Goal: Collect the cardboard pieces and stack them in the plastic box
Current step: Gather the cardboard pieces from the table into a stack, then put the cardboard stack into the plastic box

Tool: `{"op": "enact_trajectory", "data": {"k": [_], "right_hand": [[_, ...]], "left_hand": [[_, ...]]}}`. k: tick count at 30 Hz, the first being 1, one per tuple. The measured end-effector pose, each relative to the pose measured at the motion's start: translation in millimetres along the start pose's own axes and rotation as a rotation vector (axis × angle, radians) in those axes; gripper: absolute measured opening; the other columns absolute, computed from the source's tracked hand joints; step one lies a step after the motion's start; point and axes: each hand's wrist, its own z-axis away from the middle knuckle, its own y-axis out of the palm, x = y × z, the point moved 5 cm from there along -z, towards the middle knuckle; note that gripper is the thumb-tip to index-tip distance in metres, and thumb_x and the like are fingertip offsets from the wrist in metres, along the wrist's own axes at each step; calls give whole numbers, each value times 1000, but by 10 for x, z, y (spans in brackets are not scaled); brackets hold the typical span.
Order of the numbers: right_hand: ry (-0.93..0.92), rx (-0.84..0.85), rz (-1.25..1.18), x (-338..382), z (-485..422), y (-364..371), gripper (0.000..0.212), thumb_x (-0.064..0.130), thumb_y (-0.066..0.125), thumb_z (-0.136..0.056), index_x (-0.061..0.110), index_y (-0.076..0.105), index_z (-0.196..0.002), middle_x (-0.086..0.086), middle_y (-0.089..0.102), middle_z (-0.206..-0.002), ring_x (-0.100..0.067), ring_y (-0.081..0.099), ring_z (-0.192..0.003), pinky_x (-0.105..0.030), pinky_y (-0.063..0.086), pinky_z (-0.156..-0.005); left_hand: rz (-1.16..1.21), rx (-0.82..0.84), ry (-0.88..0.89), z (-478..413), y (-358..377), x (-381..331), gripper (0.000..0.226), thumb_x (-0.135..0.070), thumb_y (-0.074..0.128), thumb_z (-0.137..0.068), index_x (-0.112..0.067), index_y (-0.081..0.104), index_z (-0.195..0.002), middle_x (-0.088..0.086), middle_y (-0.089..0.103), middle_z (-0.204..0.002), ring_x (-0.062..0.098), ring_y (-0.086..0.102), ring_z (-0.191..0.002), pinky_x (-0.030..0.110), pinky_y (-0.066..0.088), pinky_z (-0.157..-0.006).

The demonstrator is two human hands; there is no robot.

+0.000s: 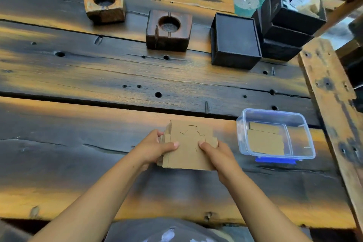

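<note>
A small stack of brown cardboard pieces (189, 143) lies flat on the wooden table, near its front middle. The top piece has a curved cut line. My left hand (157, 147) grips the stack's left edge, thumb on top. My right hand (218, 155) grips its right edge, thumb pressing the top piece. To the right stands a clear plastic box (241, 135) with a blue clip at its near side. Cardboard pieces (265, 141) lie flat inside it, in the left part.
Two wooden blocks with round holes (105, 2) (169, 29) stand at the back of the dark plank table (98, 76). A black open box (235, 41) and stacked black boxes (286, 25) sit at the back right. A wooden beam (334, 108) borders the table's right side.
</note>
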Motion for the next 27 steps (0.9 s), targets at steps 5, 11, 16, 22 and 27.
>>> {"op": "enact_trajectory", "data": {"k": [5, 11, 16, 22, 27], "right_hand": [[-78, -47, -97, -64, -27, -807, 40, 33, 71, -82, 15, 64, -117, -2, 72, -115, -21, 68, -106, -44, 53, -98], [-155, -61, -49, -11, -280, -1886, 35, 39, 72, -80, 20, 58, -106, 5, 69, -106, -13, 66, -95, -35, 54, -82], [-181, 3, -17, -1, -528, -2506, 46, 40, 68, -82, 18, 60, -121, -3, 70, -116, -23, 67, -106, -47, 53, -96], [-115, 55, 20, -44, -854, -3010, 34, 28, 65, -85, 19, 64, -117, -1, 74, -110, -19, 71, -98, -40, 58, -88], [-53, 84, 72, -110, -1187, -3140, 25, 21, 65, -84, 18, 64, -109, -3, 74, -106, -17, 71, -91, -32, 55, -70]], "left_hand": [[-29, 29, 114, 20, 927, -244, 42, -19, 69, -90, -18, 46, -125, 1, 66, -113, 13, 66, -96, 28, 54, -70], [-78, -22, 238, -37, 2045, -380, 58, -36, 68, -88, -23, 42, -137, -3, 66, -124, 13, 65, -111, 34, 53, -94], [-79, 9, 300, -204, 2739, -556, 46, -27, 65, -93, -19, 46, -134, -3, 67, -123, 5, 66, -103, 13, 53, -69], [-93, 46, 220, -435, 3239, -667, 29, -19, 60, -95, -24, 59, -123, 0, 72, -119, 18, 67, -110, 37, 55, -94], [-174, -73, 122, -691, 3377, -630, 33, -24, 69, -89, -21, 59, -120, 0, 70, -118, 22, 66, -109, 46, 53, -99]]}}
